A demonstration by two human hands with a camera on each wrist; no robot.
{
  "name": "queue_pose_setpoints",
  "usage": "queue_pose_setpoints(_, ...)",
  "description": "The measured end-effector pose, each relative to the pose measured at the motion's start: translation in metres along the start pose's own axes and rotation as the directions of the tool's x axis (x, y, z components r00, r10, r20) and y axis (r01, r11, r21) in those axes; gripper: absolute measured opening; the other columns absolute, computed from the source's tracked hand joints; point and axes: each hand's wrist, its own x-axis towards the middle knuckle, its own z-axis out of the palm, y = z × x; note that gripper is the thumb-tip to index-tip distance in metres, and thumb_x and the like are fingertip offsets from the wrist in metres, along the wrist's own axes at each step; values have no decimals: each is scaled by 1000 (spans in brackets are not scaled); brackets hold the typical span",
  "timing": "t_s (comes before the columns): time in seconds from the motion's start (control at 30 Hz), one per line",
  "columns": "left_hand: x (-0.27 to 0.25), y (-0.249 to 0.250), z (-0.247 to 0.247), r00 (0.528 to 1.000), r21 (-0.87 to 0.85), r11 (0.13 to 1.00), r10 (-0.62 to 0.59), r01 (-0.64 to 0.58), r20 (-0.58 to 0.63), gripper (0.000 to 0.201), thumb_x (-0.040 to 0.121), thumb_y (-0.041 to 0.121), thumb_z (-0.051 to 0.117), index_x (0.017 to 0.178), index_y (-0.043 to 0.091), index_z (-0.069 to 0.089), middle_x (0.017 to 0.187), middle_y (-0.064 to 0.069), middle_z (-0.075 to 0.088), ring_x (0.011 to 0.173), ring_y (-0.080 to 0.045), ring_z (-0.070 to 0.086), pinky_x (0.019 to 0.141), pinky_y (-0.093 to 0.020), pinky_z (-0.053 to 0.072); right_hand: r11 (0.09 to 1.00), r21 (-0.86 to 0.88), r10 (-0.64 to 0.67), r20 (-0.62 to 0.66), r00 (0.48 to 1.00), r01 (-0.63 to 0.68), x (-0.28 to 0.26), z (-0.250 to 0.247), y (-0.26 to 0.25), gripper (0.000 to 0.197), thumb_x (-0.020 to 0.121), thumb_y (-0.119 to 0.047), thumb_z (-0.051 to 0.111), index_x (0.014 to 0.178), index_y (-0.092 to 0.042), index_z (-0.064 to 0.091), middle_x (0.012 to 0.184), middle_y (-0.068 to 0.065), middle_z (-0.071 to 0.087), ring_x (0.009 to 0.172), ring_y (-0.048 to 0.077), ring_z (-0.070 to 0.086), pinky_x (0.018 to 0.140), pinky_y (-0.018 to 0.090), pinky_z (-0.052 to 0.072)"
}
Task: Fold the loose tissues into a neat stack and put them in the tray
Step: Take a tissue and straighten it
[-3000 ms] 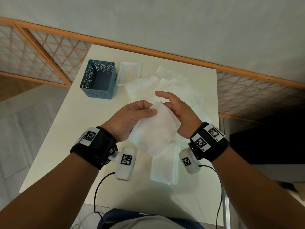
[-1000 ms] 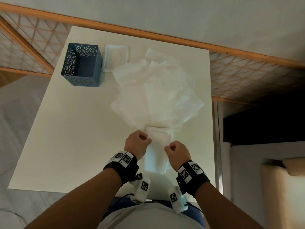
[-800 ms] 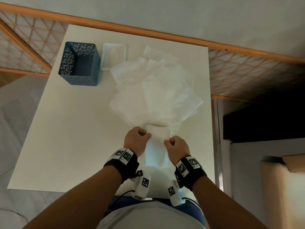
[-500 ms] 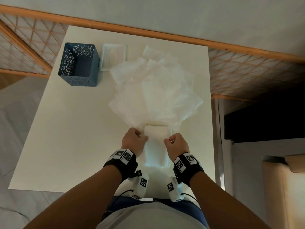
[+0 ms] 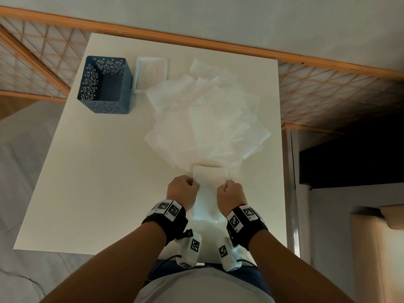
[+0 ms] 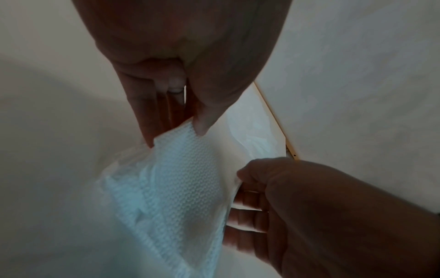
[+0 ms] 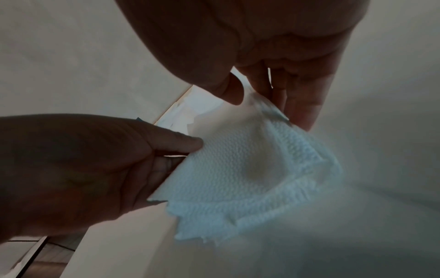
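While seemingly pinching tissue [image 5: 209, 178], curled hands.

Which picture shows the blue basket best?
The head view. The blue basket stands whole there at the table's far left corner, beside a white lid. The right wrist view may catch a tiny blue sliver behind the left hand; the left wrist view shows none.

A cream-white table [image 5: 91, 171] holds a dark blue basket [image 5: 105, 84] whose walls are punched with a lacy pattern of small floral cut-outs. Beside it sits a white tray [image 5: 150, 74], and plain white tissues [image 5: 207, 127] fan out across the table. The folded tissue [image 7: 238, 165] shows a fine dimpled, woven-looking embossing with a pale blue tint.
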Motion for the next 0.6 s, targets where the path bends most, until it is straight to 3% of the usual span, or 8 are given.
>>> queue_pose_setpoints(0.13, 2, -5, -3, 999, -53, 997, -48, 48, 20, 15, 91, 37, 72, 90, 22, 72, 86, 2, 75, 81, -24, 73, 78, -39, 63, 1000, 0, 19, 22, 1000, -19, 6, -6, 4, 28, 99, -26, 48, 103, 0, 57, 108, 18, 58, 64, 17, 46, 51, 27, 32)
queue_pose_setpoints(0.2, 7, -9, -8, 998, -85, 994, -67, 66, -9, 22, 87, 43, 75, 96, 23, 71, 94, 6, 74, 86, -20, 72, 80, -37, 61, 1000, -17, 8, -6, 1000, -9, 9, -17, 2, 39, 97, -34, 53, 113, 1, 61, 115, 21, 62, 71, 23, 54, 55, 26, 37)
queue_pose_setpoints(0.27, 14, -11, -19, 997, -63, 996, -65, 62, -51, 26, 90, 44, 73, 102, 21, 69, 100, 8, 71, 88, -13, 67, 73, -27, 52, 998, -51, -28, -41, 999, 26, 14, -33, -6, 48, 99, -36, 55, 134, -3, 57, 131, 19, 57, 93, 27, 61, 72, 29, 47)
queue_pose_setpoints(0.33, 24, -12, -35, 994, -77, 995, -63, 56, -88, 27, 91, 47, 71, 100, 22, 69, 97, 7, 71, 86, -12, 67, 68, -27, 49, 995, -63, -80, -67, 995, 76, 21, -47, -22, 47, 101, -35, 56, 141, -10, 54, 139, 11, 52, 102, 23, 58, 87, 35, 50)
queue_pose_setpoints(0.4, 35, -13, -49, 989, -114, 992, -67, 52, -130, 23, 89, 46, 71, 93, 23, 69, 90, 4, 74, 84, -18, 70, 69, -30, 52, 982, -92, -171, -79, 982, 164, 33, -56, -42, 35, 100, -34, 56, 130, -16, 60, 131, 6, 58, 100, 20, 59, 91, 38, 53)
queue_pose_setpoints(0.5, 54, -11, -68, 976, -117, 991, -81, 58, -202, 10, 91, 32, 69, 90, 22, 71, 87, 6, 73, 84, -17, 69, 67, -29, 49, 945, -182, -283, -26, 959, 273, 58, -60, -78, 20, 101, -31, 55, 112, -19, 65, 111, 2, 69, 100, 23, 65, 85, 36, 54)
queue_pose_setpoints(0.6, 73, -4, -84, 969, -121, 992, -75, 47, -234, 9, 92, 29, 68, 90, 21, 71, 87, 3, 74, 84, -19, 69, 69, -30, 49, 919, -267, -299, 8, 954, 290, 92, -59, -113, 25, 102, -32, 54, 116, -15, 66, 113, 5, 70, 104, 27, 65, 80, 31, 48)
